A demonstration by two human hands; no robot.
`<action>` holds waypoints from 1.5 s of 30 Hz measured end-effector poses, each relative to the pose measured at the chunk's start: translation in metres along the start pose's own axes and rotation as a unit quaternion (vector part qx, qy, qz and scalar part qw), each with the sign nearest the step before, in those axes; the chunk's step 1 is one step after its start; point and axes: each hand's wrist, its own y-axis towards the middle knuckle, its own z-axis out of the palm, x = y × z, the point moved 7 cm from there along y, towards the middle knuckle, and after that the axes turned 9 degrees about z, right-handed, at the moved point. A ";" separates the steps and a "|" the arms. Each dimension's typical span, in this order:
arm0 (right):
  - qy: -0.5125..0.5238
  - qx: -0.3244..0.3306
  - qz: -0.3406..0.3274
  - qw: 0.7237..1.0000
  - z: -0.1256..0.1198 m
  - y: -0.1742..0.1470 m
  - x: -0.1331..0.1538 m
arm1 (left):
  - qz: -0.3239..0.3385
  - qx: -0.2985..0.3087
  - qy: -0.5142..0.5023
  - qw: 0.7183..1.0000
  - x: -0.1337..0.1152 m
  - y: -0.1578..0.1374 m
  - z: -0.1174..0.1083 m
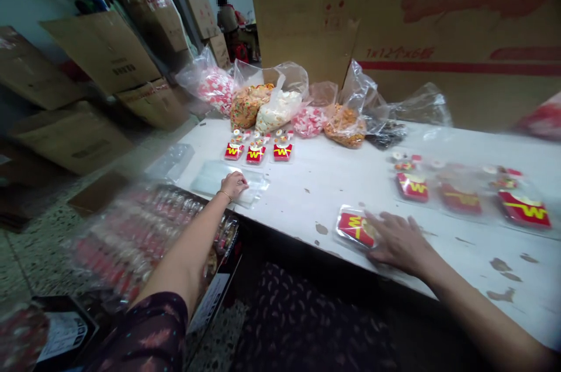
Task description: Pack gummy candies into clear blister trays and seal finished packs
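Note:
My left hand (234, 185) is on a stack of clear plastic bags (205, 179) at the near table edge. Its fingers are curled and pressed together at the top bag. My right hand (397, 240) has thumb and fingers at the right end of a clear-wrapped red packet (353, 228) with a yellow M-like mark, low over the table. Its other fingers stretch out. Three similar packets (255, 154) lie in a row beyond my left hand. Three more (460, 198) lie at the right, blurred.
Plastic bags of small coloured pieces (280, 109) line the back of the white table (302, 185). Below left, a box holds many wrapped items (144, 237). Cardboard cartons (105, 51) are stacked at left, and a large carton (421, 21) stands behind. A person (228, 18) sits far back.

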 end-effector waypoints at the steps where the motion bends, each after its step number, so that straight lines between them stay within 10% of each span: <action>1: -0.004 0.002 0.013 1.000 0.003 -0.004 -0.007 | -0.003 -0.010 -0.001 1.000 -0.002 -0.001 -0.002; 7: -0.015 -0.027 0.051 0.998 -0.002 -0.027 -0.030 | 0.120 -0.046 -0.063 0.990 -0.091 -0.007 0.000; 12: -0.003 -0.058 0.073 0.996 -0.026 -0.033 -0.025 | 0.280 0.004 -0.173 0.944 -0.217 -0.029 0.048; 16: 0.006 -0.053 0.104 0.993 -0.024 -0.028 -0.026 | 0.299 -0.008 -0.219 0.929 -0.261 -0.041 0.072; 27: 0.023 -0.017 0.074 0.997 -0.014 -0.016 0.009 | 0.203 -0.067 -0.290 0.933 -0.267 -0.047 0.080; 37: 0.003 -0.004 0.001 1.000 -0.010 -0.009 0.020 | 0.043 0.041 -0.123 0.991 -0.244 -0.015 0.088; 45: -0.022 -0.018 -0.101 0.995 -0.011 -0.008 0.040 | 0.000 -0.023 -0.126 0.992 -0.238 -0.019 0.086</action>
